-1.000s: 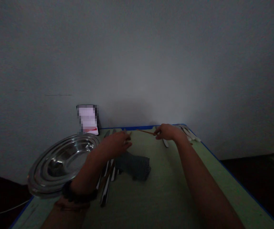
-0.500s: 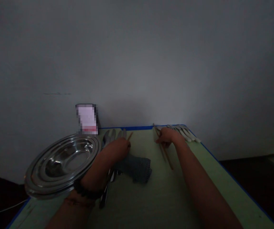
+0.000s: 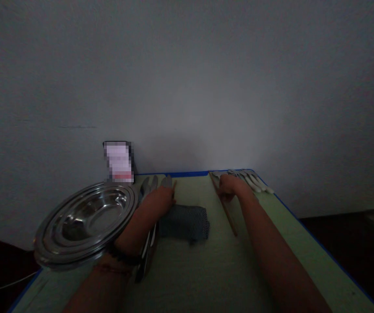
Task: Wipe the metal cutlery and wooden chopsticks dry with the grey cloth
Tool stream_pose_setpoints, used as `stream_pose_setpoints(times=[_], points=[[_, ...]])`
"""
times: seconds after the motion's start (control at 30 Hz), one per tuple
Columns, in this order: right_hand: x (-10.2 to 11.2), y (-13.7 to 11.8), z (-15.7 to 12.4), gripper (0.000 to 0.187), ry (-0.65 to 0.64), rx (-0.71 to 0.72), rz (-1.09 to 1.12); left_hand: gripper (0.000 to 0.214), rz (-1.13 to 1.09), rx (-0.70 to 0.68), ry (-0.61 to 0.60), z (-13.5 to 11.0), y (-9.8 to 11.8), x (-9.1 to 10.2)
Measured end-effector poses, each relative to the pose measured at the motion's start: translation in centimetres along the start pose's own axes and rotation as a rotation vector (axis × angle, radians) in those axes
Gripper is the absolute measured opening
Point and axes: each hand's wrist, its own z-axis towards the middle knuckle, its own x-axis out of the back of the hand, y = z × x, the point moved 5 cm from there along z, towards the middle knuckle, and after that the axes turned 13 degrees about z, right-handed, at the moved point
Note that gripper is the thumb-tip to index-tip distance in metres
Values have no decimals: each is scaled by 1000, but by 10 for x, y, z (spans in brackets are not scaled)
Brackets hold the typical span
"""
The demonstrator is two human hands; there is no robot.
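At the right, my right hand (image 3: 229, 186) has its fingers closed on a thin wooden chopstick (image 3: 228, 213), which lies along the table. My left hand (image 3: 161, 198) is also closed; the tip of another chopstick (image 3: 174, 186) sticks up from it, and the rest is hidden. A dark grey-blue cloth (image 3: 185, 222) is spread flat just below and right of my left hand. Metal table knives (image 3: 153, 184) lie under and beside my left wrist, partly covered by it. Beyond my right hand rest several spoons (image 3: 254, 182) with pale handles.
Stacked shiny steel plates (image 3: 53, 234) stand at the left, close to my left forearm. A phone (image 3: 119, 161) with a blurred screen leans on the wall (image 3: 187, 87) behind them. The pale green table (image 3: 203, 278) has blue edging. A white cable (image 3: 7, 287) hangs at lower left.
The cloth has shifted slightly up and lies flatter. The chopstick in my left hand points more upright. In my right hand, the chopstick now lies flatter against the table; one stick shows instead of two.
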Motion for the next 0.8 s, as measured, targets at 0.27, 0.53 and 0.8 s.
stream_pose_setpoints(times=[0.27,0.53,0.8], points=[[7,5,-2,15,43,-11,-50,31,76,40,-84,-1,-3,-6],[-2,-18,-5,22,-78,154,-63,37,72,53,-123,-6,0,-6],[-23,-60,-26,55,-293,501,-46,30,-15,-8,-154,-5,-4,8]])
